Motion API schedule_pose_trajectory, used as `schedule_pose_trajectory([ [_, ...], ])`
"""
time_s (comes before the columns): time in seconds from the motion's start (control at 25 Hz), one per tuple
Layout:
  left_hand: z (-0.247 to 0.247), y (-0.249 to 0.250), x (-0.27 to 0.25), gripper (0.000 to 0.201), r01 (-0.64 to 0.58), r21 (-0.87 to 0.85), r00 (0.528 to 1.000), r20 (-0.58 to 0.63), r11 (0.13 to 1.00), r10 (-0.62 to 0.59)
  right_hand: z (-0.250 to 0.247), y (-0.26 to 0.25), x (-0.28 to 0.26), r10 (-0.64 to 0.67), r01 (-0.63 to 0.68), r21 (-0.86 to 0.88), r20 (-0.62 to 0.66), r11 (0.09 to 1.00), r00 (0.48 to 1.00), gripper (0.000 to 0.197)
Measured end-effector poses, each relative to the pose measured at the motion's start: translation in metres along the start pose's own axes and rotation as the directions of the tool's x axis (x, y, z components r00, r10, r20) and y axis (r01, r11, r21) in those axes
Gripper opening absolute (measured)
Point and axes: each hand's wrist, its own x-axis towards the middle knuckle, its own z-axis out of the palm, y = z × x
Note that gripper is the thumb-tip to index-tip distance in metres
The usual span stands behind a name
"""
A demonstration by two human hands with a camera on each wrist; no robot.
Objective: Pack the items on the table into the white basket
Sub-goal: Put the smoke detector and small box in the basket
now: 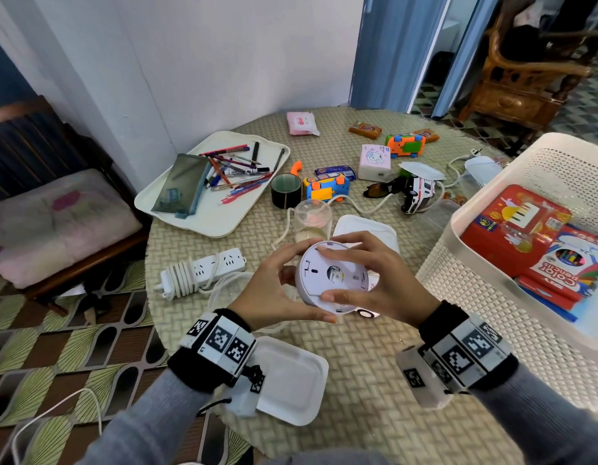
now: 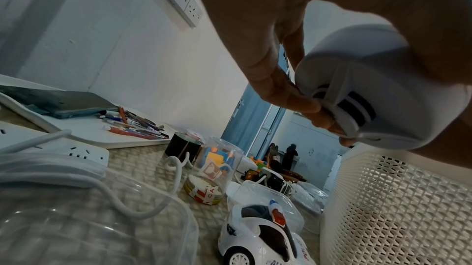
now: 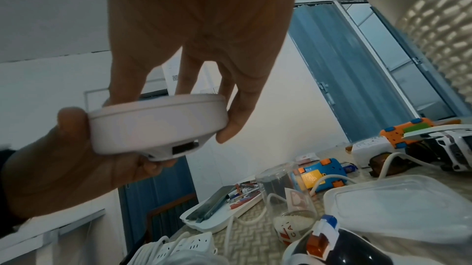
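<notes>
Two boxes [image 1: 512, 226] lie in white basket [image 1: 458, 213].

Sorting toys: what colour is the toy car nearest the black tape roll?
Blue with orange trim, the toy car; the head view shows it best.

Baskets: one white basket [image 1: 458, 226], right side.
Trays: one white tray [image 1: 217, 219], far left.
Pencil cases: one grey pencil case [image 1: 182, 182], on the tray.
Toy cars: four; two orange-and-blue, toy car [image 1: 326, 187] at centre and toy car [image 1: 405, 146] far; two white, police car [image 1: 418, 193] far right and police car [image 2: 263, 235] near.
Power strips: one power strip [image 1: 203, 268], near left.
Tape rolls: one black roll [image 1: 286, 191].
Jars: one clear jar [image 1: 312, 219].
Tissue packs: two; pink pack [image 1: 301, 123] far, pale pack [image 1: 374, 161] centre.
Sunglasses: one pair [image 1: 380, 189].
Pens on tray: too tangled for a firm count.
</notes>
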Motion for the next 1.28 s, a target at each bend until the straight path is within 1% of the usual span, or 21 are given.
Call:
schedule_pose_trajectory([
  [0.08, 0.0, -0.001, 0.001, 0.097, -0.015, 0.016, 1.0, 0.0, 1.0, 0.015, 0.0, 0.0, 0.0, 0.003, -0.003, -0.01, 0.003, 1.0, 1.0, 0.065],
  [0.24, -0.001, 0.002, 0.001, 0.094, -0.014, 0.012, 1.0, -0.004, 1.0, 0.014, -0.005, -0.002, -0.004, -0.026, 0.025, 0.015, 0.061, 1.0, 0.998, 0.064],
  [0.28, -0.002, 0.003, 0.001, 0.093, -0.014, 0.005, 1.0, -0.006, 1.0, 0.014, -0.005, -0.001, -0.005, -0.04, 0.04, 0.012, 0.03, 0.999, 0.999, 0.064],
  [0.32, -0.003, 0.004, 0.001, 0.092, -0.017, -0.006, 1.0, -0.011, 1.0, 0.017, -0.006, -0.001, -0.006, -0.046, 0.047, 0.014, -0.028, 0.999, 0.999, 0.064],
  [0.4, -0.004, 0.006, 0.001, 0.091, -0.032, -0.01, 0.999, -0.02, 0.999, 0.032, -0.004, 0.0, -0.009, -0.063, 0.065, 0.007, -0.157, 0.998, 0.986, 0.063],
  [0.44, -0.004, 0.005, 0.001, 0.091, -0.04, 0.002, 0.999, -0.024, 0.999, 0.04, -0.003, 0.0, -0.009, -0.081, 0.08, -0.015, -0.197, 0.997, 0.977, 0.063],
  [0.52, -0.002, 0.002, 0.001, 0.095, -0.056, 0.032, 0.998, -0.027, 0.998, 0.056, 0.0, 0.001, -0.011, -0.114, 0.105, -0.053, -0.232, 0.993, 0.966, 0.065],
  [0.6, 0.001, -0.004, 0.0, 0.097, -0.071, 0.043, 0.996, -0.046, 0.997, 0.073, 0.002, 0.001, -0.011, -0.125, 0.118, -0.041, -0.249, 0.992, 0.96, 0.066],
  [0.68, 0.005, -0.007, -0.001, 0.097, -0.081, 0.039, 0.993, -0.086, 0.996, 0.085, 0.003, 0.002, -0.009, -0.097, 0.101, 0.002, -0.26, 0.995, 0.961, 0.067],
  [0.8, 0.009, -0.01, 0.0, 0.096, -0.104, 0.056, 0.984, -0.142, 0.993, 0.111, 0.005, 0.002, -0.005, -0.053, 0.055, -0.002, -0.278, 0.998, 0.959, 0.067],
  [0.92, 0.009, -0.015, 0.002, 0.097, -0.09, 0.067, 0.985, -0.145, 0.994, 0.099, 0.007, 0.003, -0.002, -0.035, 0.034, -0.008, -0.269, 0.999, 0.962, 0.066],
  [1.04, 0.004, -0.021, 0.002, 0.106, -0.053, 0.162, 0.996, -0.064, 0.985, 0.064, 0.013, 0.004, -0.002, -0.052, 0.052, -0.005, -0.226, 0.999, 0.973, 0.065],
  [1.12, -0.002, -0.026, -0.002, 0.106, -0.051, 0.213, 0.998, -0.036, 0.976, 0.06, 0.021, 0.004, -0.002, -0.062, 0.061, -0.011, -0.184, 0.998, 0.981, 0.065],
  [1.2, -0.01, -0.033, -0.007, 0.103, -0.047, 0.225, 0.996, -0.063, 0.973, 0.063, 0.034, 0.003, 0.0, -0.029, 0.031, 0.015, -0.143, 0.999, 0.989, 0.063],
  [1.28, -0.018, -0.042, -0.013, 0.102, 0.007, 0.199, 0.99, -0.138, 0.98, 0.021, 0.046, 0.005, 0.006, 0.036, -0.03, 0.062, -0.104, 0.998, 0.994, 0.06],
])
